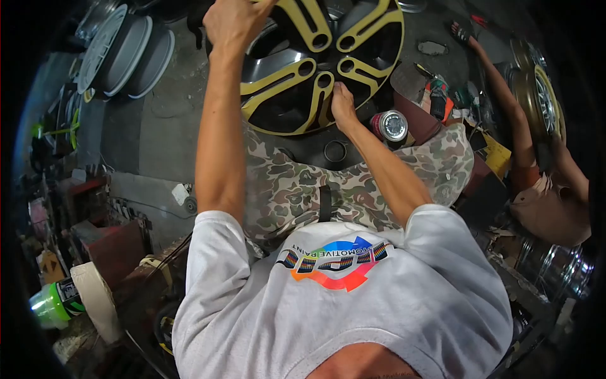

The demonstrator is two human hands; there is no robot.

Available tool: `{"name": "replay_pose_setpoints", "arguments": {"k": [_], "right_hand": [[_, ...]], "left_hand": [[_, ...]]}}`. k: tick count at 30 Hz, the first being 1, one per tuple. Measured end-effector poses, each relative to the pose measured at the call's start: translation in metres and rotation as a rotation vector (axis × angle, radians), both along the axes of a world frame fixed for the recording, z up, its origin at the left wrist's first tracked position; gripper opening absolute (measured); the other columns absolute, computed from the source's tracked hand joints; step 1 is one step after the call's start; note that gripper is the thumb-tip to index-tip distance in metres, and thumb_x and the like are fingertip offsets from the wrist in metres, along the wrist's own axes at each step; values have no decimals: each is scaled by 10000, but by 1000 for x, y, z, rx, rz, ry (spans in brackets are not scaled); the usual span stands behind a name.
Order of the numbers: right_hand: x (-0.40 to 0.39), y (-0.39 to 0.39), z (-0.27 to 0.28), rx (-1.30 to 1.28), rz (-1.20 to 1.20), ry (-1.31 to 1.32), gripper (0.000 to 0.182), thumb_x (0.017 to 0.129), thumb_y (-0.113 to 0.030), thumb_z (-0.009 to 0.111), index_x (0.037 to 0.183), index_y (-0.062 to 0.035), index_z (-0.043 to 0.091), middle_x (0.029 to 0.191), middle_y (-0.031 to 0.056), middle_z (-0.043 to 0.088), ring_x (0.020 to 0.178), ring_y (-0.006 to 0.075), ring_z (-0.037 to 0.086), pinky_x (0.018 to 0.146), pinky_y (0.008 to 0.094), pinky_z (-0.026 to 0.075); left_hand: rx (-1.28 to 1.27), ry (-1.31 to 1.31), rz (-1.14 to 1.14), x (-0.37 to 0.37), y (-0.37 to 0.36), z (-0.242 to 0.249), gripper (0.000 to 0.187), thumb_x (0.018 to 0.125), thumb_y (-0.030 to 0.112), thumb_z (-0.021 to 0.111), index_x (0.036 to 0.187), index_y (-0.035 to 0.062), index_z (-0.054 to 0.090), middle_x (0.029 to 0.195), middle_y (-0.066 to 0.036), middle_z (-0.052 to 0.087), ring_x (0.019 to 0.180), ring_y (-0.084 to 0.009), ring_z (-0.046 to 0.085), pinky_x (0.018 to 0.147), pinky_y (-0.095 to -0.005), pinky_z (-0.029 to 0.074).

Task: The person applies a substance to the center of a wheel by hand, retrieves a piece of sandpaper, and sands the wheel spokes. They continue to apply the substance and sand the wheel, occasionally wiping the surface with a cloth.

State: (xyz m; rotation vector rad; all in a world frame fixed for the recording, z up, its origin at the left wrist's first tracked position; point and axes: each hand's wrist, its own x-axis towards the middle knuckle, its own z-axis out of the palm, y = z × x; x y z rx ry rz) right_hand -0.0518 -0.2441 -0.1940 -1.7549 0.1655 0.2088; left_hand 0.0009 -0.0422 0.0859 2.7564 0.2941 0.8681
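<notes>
An alloy wheel rim (315, 69) with yellow-gold spoke faces and dark inner surfaces is in front of my legs at the top of the view. My left hand (233, 25) is closed at its upper left edge, its fingertips partly cut off by the frame. Lower down, my right hand (343, 106) is closed against the bottom spoke, beside the round hole at its end; some fingers are hidden. Close to my right wrist stands a tin can (389, 126) with a silver top. A small dark ring (335, 151) lies just below the rim.
Several silver rims (126, 57) lean together at the left. On the right, a co-worker's arm (514, 110) reaches past another rim (546, 101). An orange and dark tool (439, 101) lies near the can. A green-labelled container (60, 303) stands at lower left.
</notes>
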Motion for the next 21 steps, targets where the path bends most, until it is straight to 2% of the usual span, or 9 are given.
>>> {"name": "replay_pose_setpoints", "arguments": {"k": [2, 4, 7, 9, 11, 13, 15, 18, 21], "right_hand": [[-7, 2, 6, 85, -15, 12, 445, 1067, -335, 372, 1249, -26, 637, 1217, 288, 662, 1172, 460, 606, 1000, 467, 452], [-8, -5, 7, 57, 14, -9, 443, 1099, -315, 398, 1238, 33, 634, 1187, 173, 696, 1112, 280, 631, 997, 364, 443], [-5, -7, 8, -44, 121, -46, 451, 1095, -321, 420, 1294, 32, 620, 1206, 200, 683, 1157, 277, 625, 1016, 363, 436], [-9, -8, 7, -181, 143, -132, 453, 1098, -330, 422, 1315, 17, 616, 1136, 195, 707, 1084, 317, 659, 984, 374, 473], [-10, -21, 7, -255, 239, -263, 407, 1073, -290, 450, 1303, -5, 627, 1195, 290, 676, 1147, 474, 631, 955, 492, 494], [-18, -33, 34, -208, 277, -148, 360, 1066, -243, 479, 1289, -14, 645, 1155, 276, 687, 1088, 476, 650, 919, 507, 516], [-25, -41, 66, -443, 364, -434, 337, 1060, -232, 493, 1271, -33, 665, 1090, 242, 704, 998, 458, 672, 887, 510, 525], [-34, -34, 135, -490, 401, -590, 293, 1037, -200, 546, 1263, -74, 682, 958, 191, 694, 895, 425, 677, 791, 491, 537], [-24, -16, 150, -510, 451, -812, 268, 1011, -177, 597, 1247, -94, 693, 882, 158, 664, 826, 400, 677, 700, 480, 537]], "left_hand": [[63, -76, -96, 1, -3, 0, 660, 870, 642, 700, 837, -16, 658, 871, -183, 678, 858, -397, 681, 763, -492, 523], [68, -92, -112, -1, -5, -4, 661, 871, 642, 699, 852, -17, 661, 874, -182, 674, 859, -397, 678, 766, -491, 521], [46, -112, -73, 1, 13, -16, 667, 885, 645, 682, 856, -22, 659, 877, -194, 672, 872, -397, 673, 775, -484, 520], [68, -70, -9, 7, 34, -28, 683, 900, 657, 657, 858, -25, 663, 885, -210, 669, 882, -399, 669, 782, -479, 522], [66, 3, 6, 17, 38, -27, 709, 903, 675, 634, 849, -30, 683, 853, -214, 683, 874, -398, 687, 790, -472, 535], [80, -42, -23, 30, 33, -27, 705, 898, 667, 642, 826, -31, 699, 844, -216, 698, 859, -394, 701, 778, -473, 545], [26, -51, -20, 33, 31, -27, 694, 890, 653, 652, 836, -36, 713, 860, -223, 706, 867, -392, 707, 783, -474, 551], [-31, -97, -19, 21, 36, -28, 674, 895, 645, 648, 850, -24, 721, 902, -217, 714, 890, -397, 706, 806, -476, 548], [-49, -104, -14, 18, 36, -30, 673, 893, 647, 650, 859, -21, 726, 908, -214, 715, 883, -403, 706, 797, -477, 555]]}}
